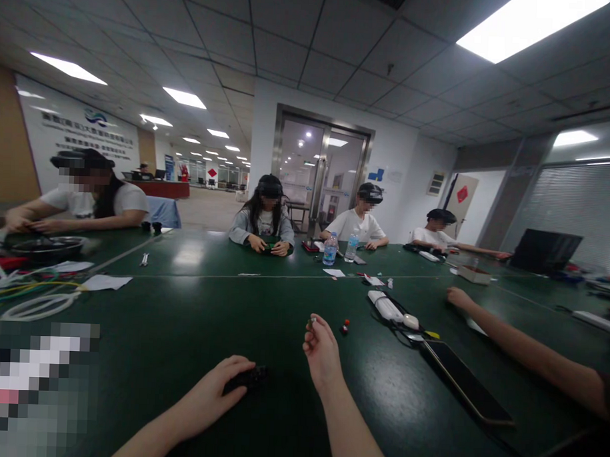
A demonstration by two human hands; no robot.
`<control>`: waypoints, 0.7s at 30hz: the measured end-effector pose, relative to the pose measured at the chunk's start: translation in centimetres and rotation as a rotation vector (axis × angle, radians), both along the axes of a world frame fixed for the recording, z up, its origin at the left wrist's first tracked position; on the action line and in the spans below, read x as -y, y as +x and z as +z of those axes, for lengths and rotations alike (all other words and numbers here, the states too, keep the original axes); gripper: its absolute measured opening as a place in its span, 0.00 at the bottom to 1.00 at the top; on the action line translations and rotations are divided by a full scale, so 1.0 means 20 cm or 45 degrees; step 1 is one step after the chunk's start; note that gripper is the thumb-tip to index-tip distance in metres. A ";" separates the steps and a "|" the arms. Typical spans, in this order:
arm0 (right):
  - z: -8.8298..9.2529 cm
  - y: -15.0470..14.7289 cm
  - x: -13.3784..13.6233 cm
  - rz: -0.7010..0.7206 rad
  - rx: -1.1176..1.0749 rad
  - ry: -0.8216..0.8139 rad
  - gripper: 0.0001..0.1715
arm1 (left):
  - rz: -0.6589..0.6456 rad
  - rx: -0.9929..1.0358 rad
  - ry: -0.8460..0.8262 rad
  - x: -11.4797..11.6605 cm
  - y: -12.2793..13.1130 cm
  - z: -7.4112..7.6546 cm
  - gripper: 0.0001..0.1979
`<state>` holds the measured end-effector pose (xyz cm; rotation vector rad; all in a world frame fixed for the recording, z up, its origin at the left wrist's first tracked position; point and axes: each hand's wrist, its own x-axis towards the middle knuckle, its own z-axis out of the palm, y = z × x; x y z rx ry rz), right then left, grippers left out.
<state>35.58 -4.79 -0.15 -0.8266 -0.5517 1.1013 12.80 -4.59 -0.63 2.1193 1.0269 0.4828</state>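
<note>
1. Across the green table (pixel 156 336), we seem to be at a holding step.
2. Lower centre: our left hand (pixel 212 388) grips a black object (pixel 254 377), its shape half covered.
3. Centre: our right hand (pixel 325 359) pinches a small piece (pixel 313 320), too tiny to identify; the next move calls for steadiness.
4. Just right, a red-topped piece (pixel 345 327) sits, blurry.

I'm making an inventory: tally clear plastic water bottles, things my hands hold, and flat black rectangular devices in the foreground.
Clear plastic water bottles: 2
Black object in left hand: 1
Small pale piece in right hand: 1
Flat black rectangular device: 1
Total: 5
</note>
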 end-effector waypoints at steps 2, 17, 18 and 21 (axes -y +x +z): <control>0.00 0.00 0.00 -0.009 0.026 -0.011 0.17 | -0.005 0.005 -0.009 0.00 0.00 0.00 0.21; -0.01 0.00 0.00 0.006 -0.042 -0.045 0.16 | -0.031 0.013 -0.031 -0.02 -0.01 -0.03 0.21; -0.01 0.00 0.00 0.004 -0.031 -0.042 0.16 | -0.032 0.013 -0.030 -0.02 -0.01 -0.03 0.21; -0.02 0.01 0.00 -0.002 0.002 -0.044 0.16 | -0.038 0.003 -0.053 -0.02 -0.02 -0.02 0.21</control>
